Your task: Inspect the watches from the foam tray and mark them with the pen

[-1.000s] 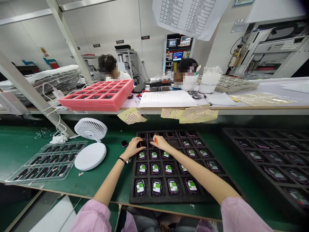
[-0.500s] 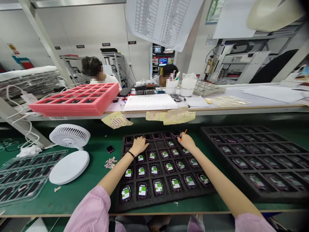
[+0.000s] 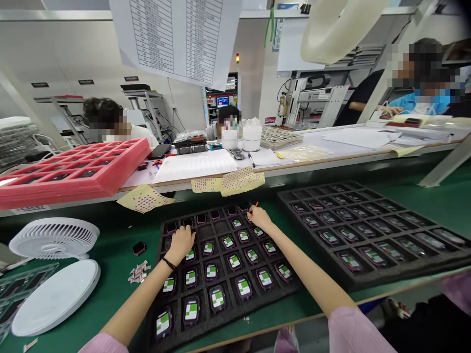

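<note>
A black foam tray (image 3: 217, 321) lies before me, its compartments holding smartwatches (image 3: 217, 297) with green-and-white screen labels. Dark-screened watches (image 3: 201, 218) without such labels sit along the far row. My left hand (image 3: 181, 243) rests over the upper left compartments, fingers bent down and a little apart; what lies under the fingertips is hidden. At the tray's far right corner, my right hand (image 3: 259, 217) pinches a thin orange stick-like tool (image 3: 256, 208) beside a far-row watch. The tool's lower end is hidden.
A second black tray (image 3: 362, 279) of watches stands right. Left are a single watch (image 3: 139, 248), paper scraps (image 3: 139, 272), a white fan (image 3: 55, 296) and a clear tray (image 3: 11, 294). A pink foam tray (image 3: 110, 179) sits on the shelf. People (image 3: 427, 98) work beyond.
The view has swung to the right, bringing a person at the far right into sight. Both hands stay near the same parts of the tray, the right one still holding the orange tool.
</note>
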A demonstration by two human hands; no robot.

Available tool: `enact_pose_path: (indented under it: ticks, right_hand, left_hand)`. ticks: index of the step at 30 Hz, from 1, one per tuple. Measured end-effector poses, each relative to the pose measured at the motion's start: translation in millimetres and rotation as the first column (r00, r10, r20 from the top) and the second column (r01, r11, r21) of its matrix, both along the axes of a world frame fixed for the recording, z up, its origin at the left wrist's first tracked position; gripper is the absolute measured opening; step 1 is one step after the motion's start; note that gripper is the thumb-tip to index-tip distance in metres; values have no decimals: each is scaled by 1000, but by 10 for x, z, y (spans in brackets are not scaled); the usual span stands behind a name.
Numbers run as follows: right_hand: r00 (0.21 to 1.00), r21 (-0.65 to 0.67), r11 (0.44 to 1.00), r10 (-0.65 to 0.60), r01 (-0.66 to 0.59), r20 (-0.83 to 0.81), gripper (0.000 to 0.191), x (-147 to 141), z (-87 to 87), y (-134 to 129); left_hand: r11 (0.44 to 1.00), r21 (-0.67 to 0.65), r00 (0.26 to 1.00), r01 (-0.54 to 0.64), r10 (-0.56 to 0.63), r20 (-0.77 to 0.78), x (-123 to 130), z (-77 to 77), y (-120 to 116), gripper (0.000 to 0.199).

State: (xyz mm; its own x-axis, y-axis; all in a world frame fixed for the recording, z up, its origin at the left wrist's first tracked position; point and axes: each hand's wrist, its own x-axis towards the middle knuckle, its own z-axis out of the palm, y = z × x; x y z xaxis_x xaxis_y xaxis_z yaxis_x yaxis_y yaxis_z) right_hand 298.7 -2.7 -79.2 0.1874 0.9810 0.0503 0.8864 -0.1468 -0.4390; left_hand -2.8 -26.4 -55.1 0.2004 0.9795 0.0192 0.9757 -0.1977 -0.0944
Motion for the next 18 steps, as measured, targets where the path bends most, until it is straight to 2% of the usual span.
enact_pose_path:
  ticks: [2,4,6,8,9,13,18]
  right_hand:
    - [999,8,1000,18,-18,-47,18,22,-16,13]
    - [995,21,999,36,-34,-95,18,45,-30,23]
    - [988,33,998,53,-49,-143,19,62,-45,37]
    - [978,46,996,82,-75,-192,20,70,-61,54]
    - [970,53,994,103,-94,-218,21,73,-67,63]
    - [925,81,981,192,-174,-329,23,111,-69,72]
    - [851,118,982,186,-147,-490,16,188,-68,39]
  left_hand:
    - [1000,-9,1000,-1,1,-13,50,28,-35,29]
    - [998,38,999,54,-54,-5,165,78,-63,28]
    - [977,97,981,188,-192,28,348,132,-69,26]
    - [933,62,927,355,-360,105,575,157,-38,24]
    - [915,22,901,403,-401,164,693,152,-6,24]
    - [890,-76,874,449,-420,246,1075,27,216,34]
    - [902,-150,893,405,-355,277,1263,-129,505,44]
